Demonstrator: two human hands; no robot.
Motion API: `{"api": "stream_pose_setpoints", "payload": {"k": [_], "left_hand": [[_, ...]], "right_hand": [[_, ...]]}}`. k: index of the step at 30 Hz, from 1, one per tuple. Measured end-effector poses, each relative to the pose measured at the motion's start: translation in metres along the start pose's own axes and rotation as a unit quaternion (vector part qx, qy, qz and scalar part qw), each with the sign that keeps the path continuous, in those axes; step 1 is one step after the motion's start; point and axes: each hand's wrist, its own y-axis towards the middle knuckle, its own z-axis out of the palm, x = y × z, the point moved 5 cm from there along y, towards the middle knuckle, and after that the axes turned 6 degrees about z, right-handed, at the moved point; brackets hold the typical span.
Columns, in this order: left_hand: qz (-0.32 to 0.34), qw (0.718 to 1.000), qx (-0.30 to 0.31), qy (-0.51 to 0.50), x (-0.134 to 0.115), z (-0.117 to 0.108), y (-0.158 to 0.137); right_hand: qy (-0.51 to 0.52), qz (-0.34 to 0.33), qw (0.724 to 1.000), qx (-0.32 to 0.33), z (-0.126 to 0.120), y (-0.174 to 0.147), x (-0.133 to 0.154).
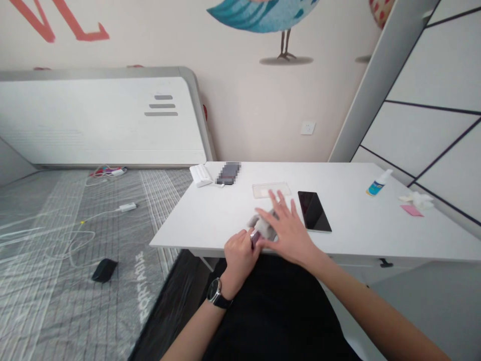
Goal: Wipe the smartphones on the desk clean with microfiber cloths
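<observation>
My left hand (240, 253), with a watch on its wrist, is closed around a flat phone-like thing (255, 237) near the table's front edge. Only its shiny pinkish end shows; the rest is hidden by the fingers. A grey cloth (265, 229) lies bunched beside it, partly under my right hand (288, 230). That hand is open, its fingers spread over the cloth and its thumb close to the phone-like thing. Just beyond the fingertips a clear plastic case (263, 190) lies flat. To the right of my right hand is a black-screened tablet (314, 211).
A white table (203, 220) stands against the wall. On it are a white packet (200, 175), a blurred-out dark device (228, 173), a spray bottle (379, 183), a pink slip (412, 210) and crumpled white tissue (421, 199). Left is a bed (124, 240) with cables.
</observation>
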Motion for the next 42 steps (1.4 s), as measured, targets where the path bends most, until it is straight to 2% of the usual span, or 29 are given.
{"api": "stream_pose_setpoints", "payload": {"k": [2,3,4,8,9,14,15,18,19,24,25,29,31,34,36,39,40,42], "left_hand": [[-0.014,1.0,0.011,0.006,0.0,0.001,0.0],[-0.017,1.0,0.015,0.007,0.0,0.001,0.001],[-0.015,1.0,0.017,0.006,0.0,0.001,0.001],[0.007,1.0,-0.001,-0.006,0.0,0.0,0.0],[0.009,1.0,-0.003,-0.006,0.0,0.0,0.0],[-0.011,1.0,0.012,0.006,0.0,0.0,0.001],[-0.011,1.0,0.01,0.002,0.0,0.0,0.001],[0.001,1.0,-0.003,-0.014,0.0,-0.001,0.001],[0.003,1.0,-0.005,-0.015,-0.001,-0.002,0.001],[-0.013,1.0,0.003,0.007,0.0,-0.001,0.002],[-0.011,1.0,0.001,0.006,0.0,0.0,0.002],[0.015,1.0,-0.022,-0.006,-0.001,-0.001,0.0],[0.012,1.0,-0.019,-0.002,-0.001,-0.002,0.0],[-0.008,1.0,-0.001,0.008,-0.001,-0.001,0.001],[-0.004,1.0,-0.004,0.002,-0.001,-0.001,0.0],[0.016,1.0,-0.02,-0.015,-0.001,-0.001,0.0],[0.017,0.999,-0.022,-0.016,-0.001,-0.002,0.0],[0.007,1.0,-0.016,-0.007,-0.001,-0.002,0.0]], "right_hand": [[-0.022,0.095,0.994,-0.048,-0.003,0.003,-0.021],[-0.025,0.117,0.991,-0.06,-0.003,0.002,-0.026],[-0.022,0.114,0.991,-0.061,-0.002,0.001,-0.025],[0.016,-0.03,0.999,0.009,0.005,-0.008,0.012],[0.015,-0.04,0.999,0.016,0.004,-0.008,0.015],[-0.036,0.081,0.996,-0.034,-0.005,0.001,-0.008],[-0.032,0.069,0.997,-0.03,-0.004,0.002,-0.007],[-0.007,-0.03,0.999,0.012,0.0,-0.001,0.008],[-0.005,-0.041,0.999,0.018,0.001,-0.001,0.009],[-0.032,0.09,0.995,-0.037,-0.002,0.004,-0.015],[-0.024,0.079,0.996,-0.034,-0.002,0.003,-0.012],[0.026,-0.057,0.998,0.02,0.003,-0.004,0.015],[0.015,-0.029,0.999,0.005,0.0,-0.001,0.008],[-0.021,0.074,0.996,-0.045,-0.006,0.005,-0.01],[-0.013,0.051,0.998,-0.037,-0.005,0.004,-0.004],[0.033,-0.057,0.998,0.011,0.001,-0.001,0.017],[0.04,-0.063,0.997,0.014,0.002,-0.001,0.017],[0.031,-0.006,0.999,-0.011,0.002,0.002,0.005]]}}
